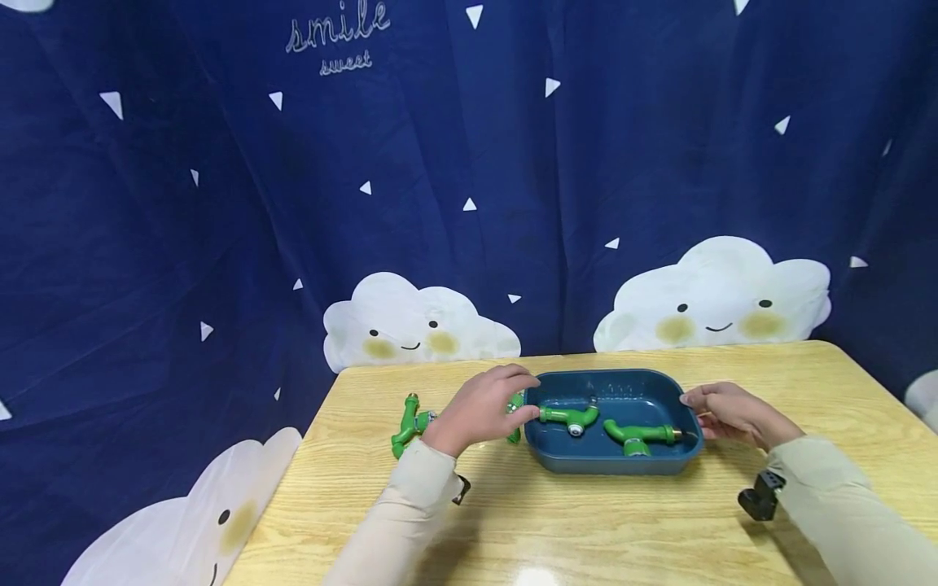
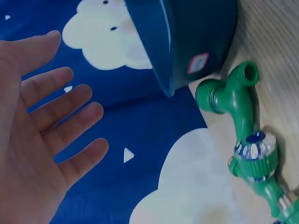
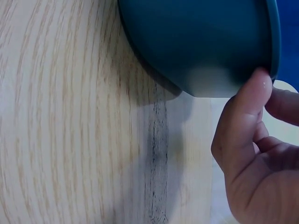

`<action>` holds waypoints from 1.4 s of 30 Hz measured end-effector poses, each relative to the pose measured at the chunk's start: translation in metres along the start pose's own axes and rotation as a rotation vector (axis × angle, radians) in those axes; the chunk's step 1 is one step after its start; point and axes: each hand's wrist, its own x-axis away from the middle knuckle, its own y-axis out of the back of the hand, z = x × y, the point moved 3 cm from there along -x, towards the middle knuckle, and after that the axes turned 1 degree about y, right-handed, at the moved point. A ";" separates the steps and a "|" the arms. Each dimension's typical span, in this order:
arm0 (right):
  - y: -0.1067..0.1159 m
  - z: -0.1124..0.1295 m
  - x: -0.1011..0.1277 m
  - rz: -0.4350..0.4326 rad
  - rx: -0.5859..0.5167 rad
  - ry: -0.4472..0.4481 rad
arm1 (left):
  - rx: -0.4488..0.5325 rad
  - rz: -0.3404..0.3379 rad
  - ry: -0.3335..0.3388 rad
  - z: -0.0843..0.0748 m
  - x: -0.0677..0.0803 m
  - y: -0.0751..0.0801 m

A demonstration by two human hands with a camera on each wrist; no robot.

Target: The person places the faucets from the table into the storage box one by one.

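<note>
A dark blue plastic basin stands on the table with two green faucets inside: one faucet at the left, another faucet at the right. My right hand pinches the basin's right rim; the right wrist view shows that hand at the rim's corner. By the left end hovers my left hand, its fingers spread and holding nothing in the left wrist view. Below it on the table lies a green faucet, mostly hidden by the hand in the head view. Farther left lies another green faucet.
The wooden table extends around the basin, and its back edge meets a dark blue curtain printed with white clouds and triangles. A small label sticks to the basin's outer wall. Black cameras are strapped at both wrists.
</note>
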 end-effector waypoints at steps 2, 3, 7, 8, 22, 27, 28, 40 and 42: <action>0.000 0.001 0.001 -0.003 0.003 -0.003 | 0.005 -0.008 0.007 0.003 0.004 0.003; 0.000 0.001 0.001 -0.002 0.011 -0.001 | 0.004 -0.010 0.008 0.005 0.006 0.004; -0.001 0.001 0.000 -0.002 0.017 -0.003 | -0.012 -0.025 0.004 0.012 0.016 0.007; -0.001 0.000 0.000 0.000 0.015 -0.003 | -0.017 -0.033 0.004 0.014 0.019 0.008; 0.000 0.002 0.000 -0.020 0.009 -0.016 | -0.041 -0.061 0.097 0.053 0.060 0.017; 0.000 0.001 0.000 -0.020 0.011 -0.015 | -0.067 -0.068 0.111 0.065 0.077 0.013; 0.001 0.000 0.000 -0.022 0.015 -0.014 | -0.077 -0.069 0.112 0.067 0.080 0.012; 0.001 0.001 0.001 -0.023 0.017 -0.017 | -0.067 -0.026 0.171 0.082 0.100 0.002; 0.000 0.001 0.001 -0.024 0.018 -0.019 | -0.063 -0.001 0.183 0.083 0.103 -0.001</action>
